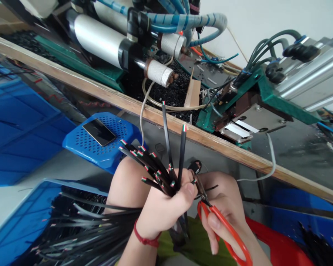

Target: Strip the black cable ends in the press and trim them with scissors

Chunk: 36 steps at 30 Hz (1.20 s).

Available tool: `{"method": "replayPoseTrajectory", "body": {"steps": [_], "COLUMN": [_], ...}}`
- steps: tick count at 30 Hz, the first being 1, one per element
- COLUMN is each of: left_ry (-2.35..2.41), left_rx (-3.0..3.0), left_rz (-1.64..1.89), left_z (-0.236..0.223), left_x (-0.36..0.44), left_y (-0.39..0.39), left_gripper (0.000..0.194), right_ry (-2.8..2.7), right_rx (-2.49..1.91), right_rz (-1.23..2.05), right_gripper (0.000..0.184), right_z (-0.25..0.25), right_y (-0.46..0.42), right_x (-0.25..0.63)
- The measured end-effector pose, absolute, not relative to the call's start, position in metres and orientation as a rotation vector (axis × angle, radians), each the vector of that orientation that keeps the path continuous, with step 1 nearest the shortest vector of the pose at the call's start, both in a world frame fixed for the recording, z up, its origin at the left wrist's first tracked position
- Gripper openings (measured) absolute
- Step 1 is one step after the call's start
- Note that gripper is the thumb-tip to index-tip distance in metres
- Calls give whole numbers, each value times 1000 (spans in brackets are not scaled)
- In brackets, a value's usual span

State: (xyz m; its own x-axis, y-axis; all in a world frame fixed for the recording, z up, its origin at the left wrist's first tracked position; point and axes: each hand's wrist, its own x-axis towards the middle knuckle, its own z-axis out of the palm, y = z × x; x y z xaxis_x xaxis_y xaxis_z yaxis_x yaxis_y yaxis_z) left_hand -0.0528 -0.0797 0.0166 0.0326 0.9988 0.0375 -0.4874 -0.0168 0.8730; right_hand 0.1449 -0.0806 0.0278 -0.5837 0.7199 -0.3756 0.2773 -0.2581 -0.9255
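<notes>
My left hand (pixel 163 207) is closed around a bundle of several black cables (pixel 155 166) whose cut ends show red, white and green cores and fan out upward. A red string circles that wrist. My right hand (pixel 224 210) grips red-handled scissors (pixel 224 229), with the blades (pixel 199 183) pointing up-left against the bundle by my left thumb. Both hands are over my lap.
A wooden bench edge (pixel 183 129) runs diagonally in front of me, carrying a machine with silver cylinders (pixel 100 40) and blue hoses (pixel 183 22). A phone (pixel 99 132) lies on a blue perforated stool (pixel 105 147). A blue crate (pixel 24 221) at lower left holds more black cables (pixel 80 225).
</notes>
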Motion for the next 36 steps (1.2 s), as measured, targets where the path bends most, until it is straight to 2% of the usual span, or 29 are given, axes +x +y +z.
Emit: {"method": "replayPoseTrajectory", "body": {"steps": [14,21,29,34,36], "left_ry": [830,836,832,820,799], "left_rx": [887,913,896,878,855], "left_rz": [1373,1363,1356,1364,1371], "left_z": [10,11,12,11,11], "left_x": [-57,-56,-57,-57,-59], "left_y": [-83,-83,-83,-83,-84], "left_gripper": [55,51,58,62,65], "right_ry": [-1716,-1857,-1769,-1766,-1837], "right_rx": [-1202,-1191,-1043,-1111,-1123], "right_rz": [1902,1682,1917,1908,1747], "right_gripper": [86,85,85,89,88], "right_z": [28,23,11,10,3], "right_y": [-83,-75,-79,-80,-82], "right_x": [144,149,150,152,160]}}
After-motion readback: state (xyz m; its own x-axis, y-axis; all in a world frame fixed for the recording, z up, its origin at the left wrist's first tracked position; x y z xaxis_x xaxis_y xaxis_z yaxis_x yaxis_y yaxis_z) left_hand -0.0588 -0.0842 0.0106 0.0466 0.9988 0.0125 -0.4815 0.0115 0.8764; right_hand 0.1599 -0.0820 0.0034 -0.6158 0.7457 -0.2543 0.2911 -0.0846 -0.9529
